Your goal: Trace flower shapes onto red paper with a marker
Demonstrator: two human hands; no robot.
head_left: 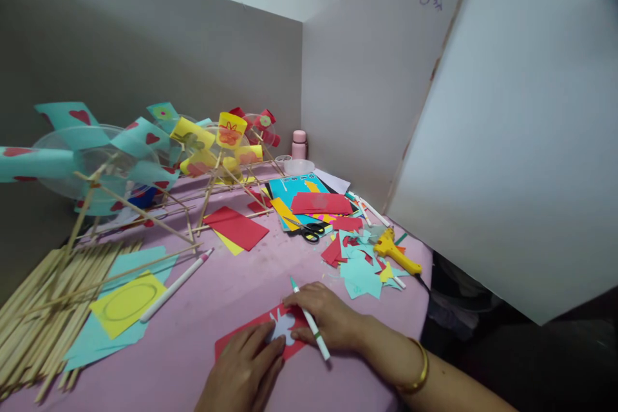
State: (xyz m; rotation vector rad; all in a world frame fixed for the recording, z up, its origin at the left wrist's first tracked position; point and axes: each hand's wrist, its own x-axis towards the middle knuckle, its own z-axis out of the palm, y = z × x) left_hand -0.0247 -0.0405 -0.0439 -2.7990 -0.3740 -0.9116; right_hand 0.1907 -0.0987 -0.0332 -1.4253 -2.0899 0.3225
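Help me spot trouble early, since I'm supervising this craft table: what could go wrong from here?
1. The pale cut-out lies on the red paper, held flat by the left hand; it may slip as the right hand moves the green-tipped marker, spoiling the outline.
2. The yellow glue gun lies among paper scraps near the edge of the pink table; if it is hot, which I cannot tell, scraps could scorch, or a knock could send it off.

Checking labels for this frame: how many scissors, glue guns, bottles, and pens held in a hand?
scissors: 1
glue gun: 1
bottle: 1
pen, held in the right hand: 1
Total: 4
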